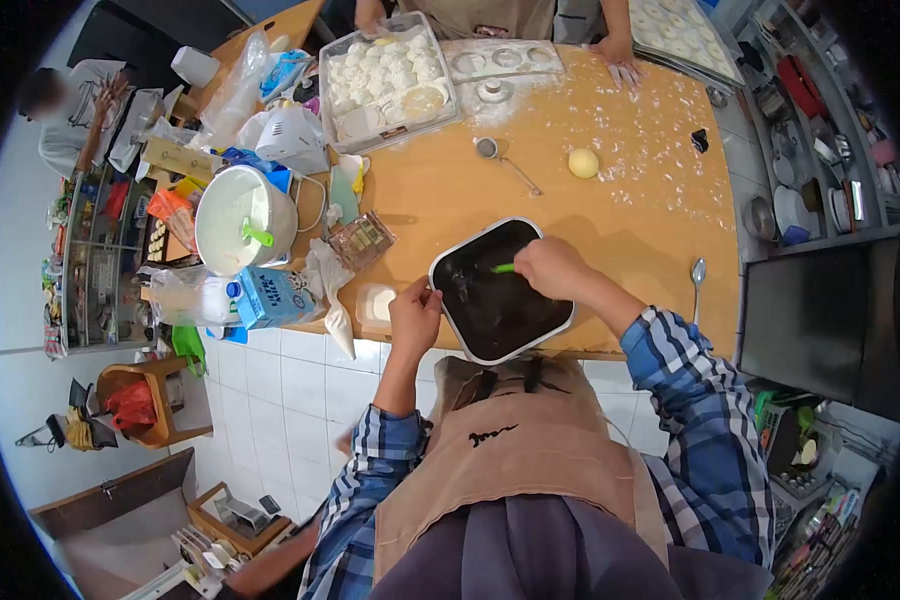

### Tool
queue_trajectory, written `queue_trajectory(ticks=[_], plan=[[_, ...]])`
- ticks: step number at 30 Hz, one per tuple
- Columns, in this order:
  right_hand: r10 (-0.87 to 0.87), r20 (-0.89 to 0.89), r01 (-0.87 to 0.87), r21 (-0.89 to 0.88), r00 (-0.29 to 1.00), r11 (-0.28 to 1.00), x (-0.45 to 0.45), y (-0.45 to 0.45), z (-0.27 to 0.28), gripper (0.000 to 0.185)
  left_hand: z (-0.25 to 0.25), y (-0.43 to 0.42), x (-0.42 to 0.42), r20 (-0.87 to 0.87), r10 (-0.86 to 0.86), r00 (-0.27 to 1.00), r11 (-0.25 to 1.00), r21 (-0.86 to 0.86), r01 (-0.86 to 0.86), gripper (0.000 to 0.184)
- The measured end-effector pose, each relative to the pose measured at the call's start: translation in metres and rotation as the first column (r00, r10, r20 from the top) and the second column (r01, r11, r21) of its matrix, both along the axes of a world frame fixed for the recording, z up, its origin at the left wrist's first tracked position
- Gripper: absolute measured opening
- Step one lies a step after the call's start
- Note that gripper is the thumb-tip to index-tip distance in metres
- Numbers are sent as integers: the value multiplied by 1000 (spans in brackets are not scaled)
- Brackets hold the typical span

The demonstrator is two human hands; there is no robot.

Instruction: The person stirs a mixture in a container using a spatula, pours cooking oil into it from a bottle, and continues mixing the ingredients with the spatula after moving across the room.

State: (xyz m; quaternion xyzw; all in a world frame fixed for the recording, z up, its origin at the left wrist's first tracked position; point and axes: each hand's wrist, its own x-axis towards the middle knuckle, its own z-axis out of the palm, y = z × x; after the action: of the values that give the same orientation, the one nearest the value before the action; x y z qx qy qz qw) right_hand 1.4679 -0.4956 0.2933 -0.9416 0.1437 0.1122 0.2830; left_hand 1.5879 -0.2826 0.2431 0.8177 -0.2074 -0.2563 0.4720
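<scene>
A square dark pan (495, 310) with a pale rim lies at the near edge of the wooden table. My left hand (415, 318) grips its left rim, thumb over the edge. In my right hand (552, 268) is the green handle of a tool (504, 268), held over the pan's inside; the tool's far end is hard to make out against the dark surface. Left of the pan stands a small clear tub (375, 304) with something white in it. Beyond the pan lie a small strainer (487, 148) and a round yellow dough ball (583, 163).
A white bucket (246, 220), milk carton (270, 297), piping bag (338, 322) and mixer (292, 137) crowd the left. A tray of dough pieces (390, 80) stands at the back, near another person's hands (620, 62). A spoon (698, 280) lies right.
</scene>
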Motion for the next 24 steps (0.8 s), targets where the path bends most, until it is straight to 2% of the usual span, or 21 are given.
queue_trajectory(ticks=[2,3,6,8,11,15,18,20,22,24], plan=[[-73,6,73,-44,997,996,4,2,-10,15,4,-3,1,33,17,999,1000,-15,-17,17],[-64,-52,57,-127,997,990,3,10,-9,14,6,-4,1,34,8,999,1000,-7,-8,17],[-89,-98,72,-166,991,984,3,33,0,15,13,-4,2,39,-38,999,999,39,36,20],[-22,-105,6,-156,994,988,3,39,4,17,17,-4,4,45,-102,994,991,96,98,27],[119,-99,-134,-165,988,977,-4,31,-1,17,18,-4,3,46,-88,995,992,99,83,26],[108,-100,-128,-227,989,965,0,19,24,15,9,-4,4,50,-42,998,998,46,40,26],[40,0,-40,-214,999,976,1,36,-8,15,10,-8,6,77,-58,995,998,34,56,24],[104,-51,-111,-176,993,978,-8,46,-13,13,8,-9,8,86,-31,996,999,19,29,17],[191,-158,-212,-133,969,968,-15,41,14,13,2,-8,11,103,-36,994,999,28,34,18],[150,-125,-170,-166,981,971,-16,31,23,12,6,-11,11,110,-41,993,999,23,39,17]])
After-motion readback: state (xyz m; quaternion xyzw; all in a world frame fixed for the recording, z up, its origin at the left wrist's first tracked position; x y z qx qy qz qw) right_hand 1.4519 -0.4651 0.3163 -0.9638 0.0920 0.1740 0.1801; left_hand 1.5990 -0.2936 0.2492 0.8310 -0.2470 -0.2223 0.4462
